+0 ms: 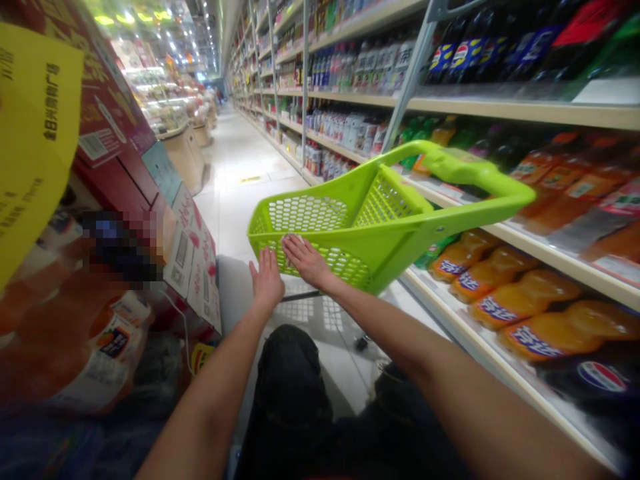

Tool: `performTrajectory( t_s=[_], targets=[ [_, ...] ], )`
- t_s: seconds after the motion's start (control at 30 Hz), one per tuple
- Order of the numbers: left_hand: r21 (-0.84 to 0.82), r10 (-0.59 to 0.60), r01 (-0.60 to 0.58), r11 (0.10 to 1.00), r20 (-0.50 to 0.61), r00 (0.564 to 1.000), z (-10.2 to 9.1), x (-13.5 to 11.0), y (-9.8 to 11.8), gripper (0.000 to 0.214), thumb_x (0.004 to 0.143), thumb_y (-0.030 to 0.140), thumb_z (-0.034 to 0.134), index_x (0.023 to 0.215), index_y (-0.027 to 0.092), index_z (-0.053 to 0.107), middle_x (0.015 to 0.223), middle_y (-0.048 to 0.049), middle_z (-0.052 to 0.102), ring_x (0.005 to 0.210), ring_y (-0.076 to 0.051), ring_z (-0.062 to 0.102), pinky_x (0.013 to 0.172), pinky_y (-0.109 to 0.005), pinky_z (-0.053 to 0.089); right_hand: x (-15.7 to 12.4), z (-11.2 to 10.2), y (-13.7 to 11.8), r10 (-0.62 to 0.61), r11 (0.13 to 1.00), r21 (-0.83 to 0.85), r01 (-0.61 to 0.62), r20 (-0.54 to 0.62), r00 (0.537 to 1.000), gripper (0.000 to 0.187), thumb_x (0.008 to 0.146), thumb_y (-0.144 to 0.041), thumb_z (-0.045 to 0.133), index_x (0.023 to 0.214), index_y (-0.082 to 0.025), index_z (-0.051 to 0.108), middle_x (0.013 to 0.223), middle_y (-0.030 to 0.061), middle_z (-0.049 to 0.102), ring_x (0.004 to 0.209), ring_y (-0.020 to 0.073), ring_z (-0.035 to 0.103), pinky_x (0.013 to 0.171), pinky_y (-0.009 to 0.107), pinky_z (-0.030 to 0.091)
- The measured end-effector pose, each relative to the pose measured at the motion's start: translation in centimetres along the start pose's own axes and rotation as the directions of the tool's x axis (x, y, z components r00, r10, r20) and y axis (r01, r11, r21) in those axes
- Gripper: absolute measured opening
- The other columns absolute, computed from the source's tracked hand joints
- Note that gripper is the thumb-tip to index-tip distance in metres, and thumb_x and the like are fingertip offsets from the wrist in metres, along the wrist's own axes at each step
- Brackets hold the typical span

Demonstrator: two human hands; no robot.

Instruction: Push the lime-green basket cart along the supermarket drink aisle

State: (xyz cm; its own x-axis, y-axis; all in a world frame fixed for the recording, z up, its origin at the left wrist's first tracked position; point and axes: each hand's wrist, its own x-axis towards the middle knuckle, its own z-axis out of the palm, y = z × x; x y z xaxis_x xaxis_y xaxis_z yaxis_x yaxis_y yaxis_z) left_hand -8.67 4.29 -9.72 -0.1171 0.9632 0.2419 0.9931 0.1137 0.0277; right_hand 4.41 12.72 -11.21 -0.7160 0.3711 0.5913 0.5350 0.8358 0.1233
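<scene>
A bright green plastic shopping cart [400, 247] with honeycomb holes in its sides stands in front of me, its handle pointing right. My right hand [309, 263] lies on the near side just under the rim, pressing a small pale cloth [286, 245] against the plastic. Most of that cloth is hidden under the fingers. Just left of it, my left hand [269, 279] has its fingers stretched out against the cart's near side, near the front end, and holds nothing visible.
Shelves on the right hold orange soda bottles [515, 293] and cola bottles [465, 53]. Stacked cartons [193, 253] and wrapped drink packs [75, 327] crowd the left. A yellow paper sign [37, 133] hangs at upper left. The tiled aisle [235, 153] runs ahead.
</scene>
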Motion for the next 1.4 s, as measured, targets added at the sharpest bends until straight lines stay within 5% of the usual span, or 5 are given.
performTrajectory(
  t_s=[0.3, 0.6, 0.9, 1.2, 1.4],
  targets=[
    [0.005, 0.131, -0.131, 0.991, -0.006, 0.991, -0.3, 0.6, 2.2, 0.068, 0.073, 0.013, 0.038, 0.138, 0.006, 0.021, 0.148, -0.0111, 0.014, 0.136, -0.023, 0.010, 0.109, -0.050, 0.007, -5.1, -0.5, 1.0, -0.019, 0.999, -0.026, 0.023, 0.157, 0.987, 0.040, 0.084, -0.008, 0.040, 0.124, -0.008, 0.048, 0.134, 0.0153, 0.043, 0.129, 0.0242, 0.031, 0.102, 0.046, 0.032],
    [0.004, 0.124, -0.124, 0.992, -0.037, 0.992, -0.3, 1.1, 3.5, 0.070, 0.071, 0.011, 0.038, 0.138, 0.005, 0.020, 0.148, -0.0120, 0.013, 0.136, -0.023, 0.010, 0.108, -0.050, 0.007, -3.2, -4.6, 2.4, 0.034, 0.999, -0.029, -0.033, 0.040, 0.999, 0.045, 0.085, -0.006, 0.035, 0.130, -0.014, 0.041, 0.139, 0.0126, 0.036, 0.132, 0.0211, 0.024, 0.107, 0.048, 0.023],
    [0.003, 0.203, -0.204, 0.979, 0.031, 0.979, 0.2, -0.3, 6.2, 0.069, 0.072, 0.013, 0.039, 0.138, 0.007, 0.021, 0.148, -0.0103, 0.012, 0.136, -0.022, 0.009, 0.109, -0.050, 0.007, -9.7, -2.3, 3.4, -0.020, 0.994, -0.106, 0.034, 0.132, 0.991, 0.040, 0.084, -0.009, 0.043, 0.124, -0.010, 0.047, 0.134, 0.0134, 0.042, 0.129, 0.0243, 0.031, 0.103, 0.046, 0.032],
    [0.022, 0.203, -0.203, 0.979, -0.029, 0.979, -0.3, 0.6, 8.3, 0.071, 0.072, 0.016, 0.040, 0.139, 0.007, 0.018, 0.148, -0.0106, 0.012, 0.136, -0.021, 0.006, 0.109, -0.049, 0.006, -7.6, -7.2, 4.4, 0.026, 0.989, -0.143, -0.023, 0.018, 1.000, 0.042, 0.087, -0.009, 0.036, 0.129, -0.011, 0.042, 0.137, 0.0115, 0.039, 0.132, 0.0235, 0.025, 0.104, 0.045, 0.029],
    [0.038, 0.241, -0.240, 0.970, -0.009, 0.971, -0.8, -0.1, 9.8, 0.072, 0.071, 0.016, 0.041, 0.139, 0.006, 0.019, 0.148, -0.0108, 0.012, 0.136, -0.022, 0.007, 0.109, -0.050, 0.007, -10.4, -6.6, 5.8, 0.086, 0.980, -0.186, -0.075, 0.050, 0.995, 0.043, 0.085, -0.007, 0.038, 0.127, -0.011, 0.044, 0.136, 0.0114, 0.040, 0.129, 0.0245, 0.030, 0.102, 0.045, 0.032]
  ],
)
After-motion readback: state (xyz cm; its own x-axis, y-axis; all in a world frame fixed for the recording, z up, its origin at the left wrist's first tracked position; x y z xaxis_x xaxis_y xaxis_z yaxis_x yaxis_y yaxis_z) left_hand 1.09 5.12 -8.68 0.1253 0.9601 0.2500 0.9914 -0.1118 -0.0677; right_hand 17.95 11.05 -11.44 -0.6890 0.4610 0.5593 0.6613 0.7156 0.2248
